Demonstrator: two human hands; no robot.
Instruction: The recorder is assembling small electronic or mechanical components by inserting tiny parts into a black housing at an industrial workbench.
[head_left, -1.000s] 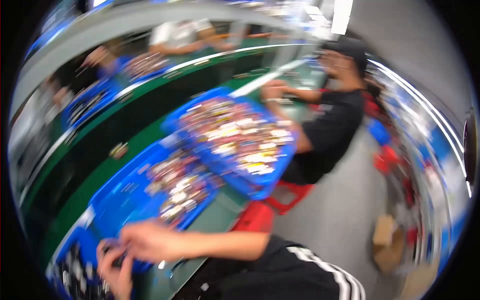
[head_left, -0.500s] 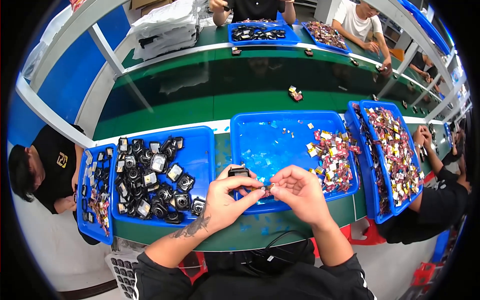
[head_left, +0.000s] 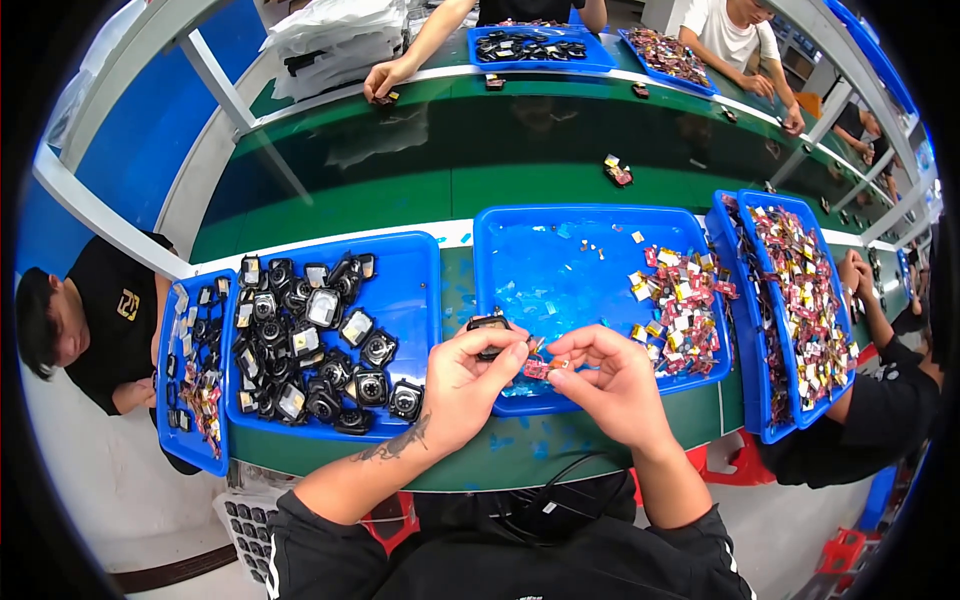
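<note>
While hands join, middle tray (head_left: 560,250) holds red-yellow parts (head_left: 680,310).

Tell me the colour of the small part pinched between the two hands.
Mostly red, with a bit of yellow: the small part shows best in the head view, between the left hand and right hand.

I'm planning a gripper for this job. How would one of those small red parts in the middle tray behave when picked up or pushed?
Likely very light: the right hand pinches a red part with fingertips alone. Probably prone to sliding and tangling when pushed, since the heap in the blue tray lies loose and jumbled. Thin bits seem to stick out, so possibly delicate; too small to tell.
</note>
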